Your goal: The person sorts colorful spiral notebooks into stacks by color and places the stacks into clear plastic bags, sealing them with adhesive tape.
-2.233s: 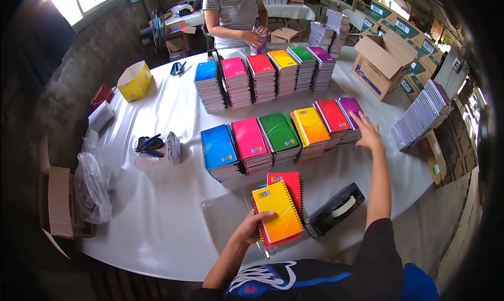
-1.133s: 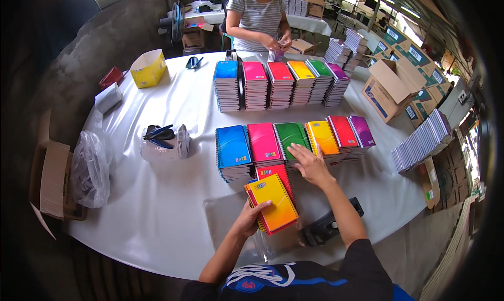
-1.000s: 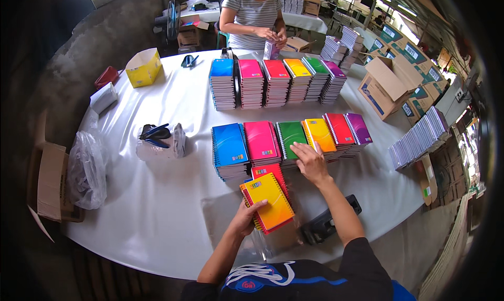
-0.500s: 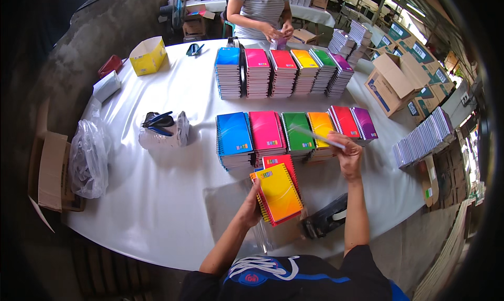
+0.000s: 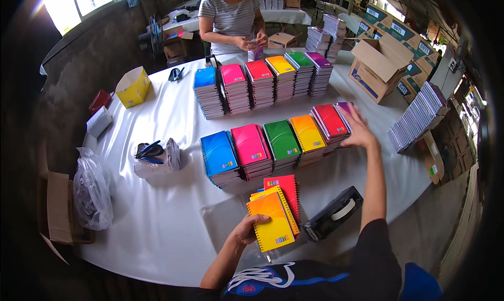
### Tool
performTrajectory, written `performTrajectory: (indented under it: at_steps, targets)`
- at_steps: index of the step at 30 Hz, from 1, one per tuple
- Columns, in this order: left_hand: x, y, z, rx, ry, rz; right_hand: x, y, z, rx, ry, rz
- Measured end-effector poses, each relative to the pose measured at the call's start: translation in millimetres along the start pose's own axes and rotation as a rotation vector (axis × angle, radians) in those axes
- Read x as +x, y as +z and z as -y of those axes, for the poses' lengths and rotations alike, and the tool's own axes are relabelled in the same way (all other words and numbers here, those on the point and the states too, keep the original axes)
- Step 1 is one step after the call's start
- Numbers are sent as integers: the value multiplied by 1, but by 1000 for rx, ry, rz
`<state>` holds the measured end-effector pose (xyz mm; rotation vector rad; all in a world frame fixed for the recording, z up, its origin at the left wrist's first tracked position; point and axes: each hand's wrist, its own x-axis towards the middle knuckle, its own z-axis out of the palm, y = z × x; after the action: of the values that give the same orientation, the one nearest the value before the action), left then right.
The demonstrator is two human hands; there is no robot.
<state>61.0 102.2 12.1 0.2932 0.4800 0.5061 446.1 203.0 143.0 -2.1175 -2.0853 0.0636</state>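
My left hand (image 5: pixel 249 229) grips a small bundle of spiral notebooks, with its thumb across the cover of the yellow notebook (image 5: pixel 273 222) on top. Beneath that one, more yellow edges and a red notebook (image 5: pixel 286 188) stick out, fanned. Over on the right, my right hand (image 5: pixel 362 130) reaches across the stack of purple notebooks (image 5: pixel 344 107), fingers and thumb apart; the hand hides most of this stack. Beside it in the near row stand stacks of red (image 5: pixel 329 120), yellow (image 5: pixel 307 133), green (image 5: pixel 281 139), pink (image 5: pixel 250 144) and blue (image 5: pixel 219 152) notebooks.
A black tape dispenser (image 5: pixel 334 213) and a clear plastic sheet (image 5: pixel 218 217) lie near me. Farther back is another row of notebook stacks (image 5: pixel 260 72), with a person (image 5: pixel 231 22) behind it. Pliers (image 5: pixel 150 151) rest on a wrapped bundle. An open carton (image 5: pixel 380 67) stands right.
My right hand has moved right to the purple stack, without the thin item it held. A yellow notebook turned the other way now tops the left hand's bundle. The view has shifted.
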Motion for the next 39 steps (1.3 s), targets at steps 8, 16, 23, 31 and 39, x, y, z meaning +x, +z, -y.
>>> performTrajectory:
  at_steps: [8, 16, 23, 31, 39]
  targets:
    - [11, -2, -3, -50, 16, -8, 2, 68, -116, -19, 5, -387]
    - [15, 2, 4, 150, 126, -101, -4, 46, -130, 503, 11, -620]
    - [1, -10, 7, 29, 176, -86, -98, -7, 104, 443, -587, -699]
    - [-47, -1, 6, 22, 164, -34, -188, 15, 210, 168, -711, 340]
    - [-99, -10, 23, -78, -76, -39, -191, 85, 214, 68, -1053, -345]
